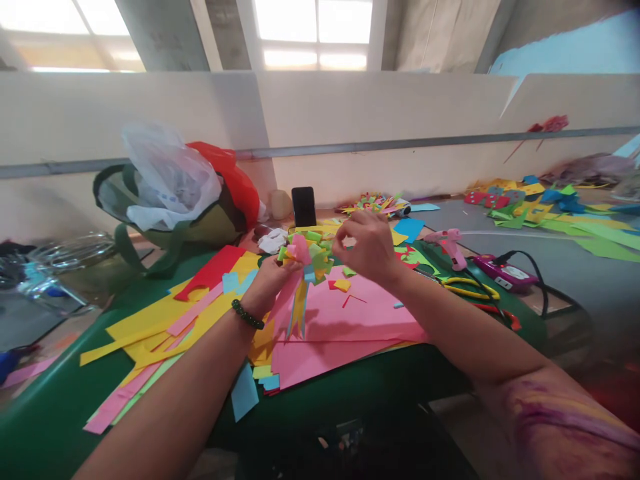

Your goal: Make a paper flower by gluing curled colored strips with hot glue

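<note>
In my left hand (267, 287), a paper flower (317, 259) of pink, green and yellow loops is gripped near its pink side. Yellow and blue paper tails (299, 310) hang below it. Just right of the flower, my right hand (369, 248) is raised with thumb and fingertips pinched together; what they hold, if anything, is too small to make out. Stacked pink paper sheets (350, 323) lie beneath both hands, with small paper scraps (343, 285) on top.
A pink glue gun (450, 248) and yellow-handled scissors (470, 288) lie at right, near a purple power strip (505, 273). Yellow paper strips (145, 333) cover the left side. Behind stand a phone (303, 207) and a green bag (200, 227). More cut strips (565, 223) lie far right.
</note>
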Action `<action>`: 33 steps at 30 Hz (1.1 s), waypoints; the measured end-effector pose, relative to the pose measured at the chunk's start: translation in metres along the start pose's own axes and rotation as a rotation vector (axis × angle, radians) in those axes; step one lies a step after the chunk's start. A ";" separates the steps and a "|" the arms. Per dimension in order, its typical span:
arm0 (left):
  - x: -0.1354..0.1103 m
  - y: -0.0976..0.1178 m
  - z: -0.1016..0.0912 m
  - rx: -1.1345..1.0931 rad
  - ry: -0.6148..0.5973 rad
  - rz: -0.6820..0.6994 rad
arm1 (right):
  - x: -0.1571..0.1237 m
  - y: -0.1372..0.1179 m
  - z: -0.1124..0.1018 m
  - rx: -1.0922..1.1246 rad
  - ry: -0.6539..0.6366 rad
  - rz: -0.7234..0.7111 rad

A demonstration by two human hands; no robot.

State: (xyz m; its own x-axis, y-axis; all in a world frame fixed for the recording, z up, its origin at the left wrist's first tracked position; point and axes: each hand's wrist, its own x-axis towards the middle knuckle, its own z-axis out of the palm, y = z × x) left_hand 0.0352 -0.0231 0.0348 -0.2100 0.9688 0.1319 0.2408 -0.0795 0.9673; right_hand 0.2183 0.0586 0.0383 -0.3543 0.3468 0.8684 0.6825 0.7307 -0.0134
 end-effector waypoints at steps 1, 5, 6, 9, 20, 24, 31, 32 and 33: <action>0.000 0.000 0.000 0.001 0.004 -0.008 | 0.003 0.013 0.001 -0.009 0.030 0.048; -0.001 0.001 0.000 0.007 -0.002 -0.019 | 0.011 0.055 0.006 -0.057 -0.004 0.256; -0.001 0.002 0.001 0.011 -0.007 -0.009 | 0.011 0.057 0.005 -0.030 -0.029 0.269; -0.001 0.002 0.003 0.020 -0.047 0.029 | 0.009 0.041 -0.003 0.192 -0.093 0.105; 0.001 0.000 0.001 0.052 -0.105 0.051 | 0.013 0.032 -0.013 0.580 -0.103 0.218; 0.005 -0.008 0.003 0.077 -0.221 0.083 | 0.004 0.012 0.002 0.811 -0.461 0.325; 0.015 -0.020 -0.002 0.113 -0.377 0.061 | -0.008 -0.008 0.035 0.843 -0.690 0.474; 0.015 -0.019 -0.003 0.087 -0.382 0.049 | -0.007 -0.006 0.037 0.846 -0.673 0.512; 0.015 -0.018 -0.004 0.066 -0.380 0.039 | -0.006 -0.004 0.037 0.840 -0.661 0.550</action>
State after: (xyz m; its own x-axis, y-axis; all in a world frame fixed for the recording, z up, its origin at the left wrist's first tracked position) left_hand 0.0239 -0.0083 0.0203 0.1637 0.9843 0.0665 0.3045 -0.1145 0.9456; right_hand 0.1945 0.0751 0.0148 -0.5732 0.7876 0.2261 0.3026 0.4599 -0.8348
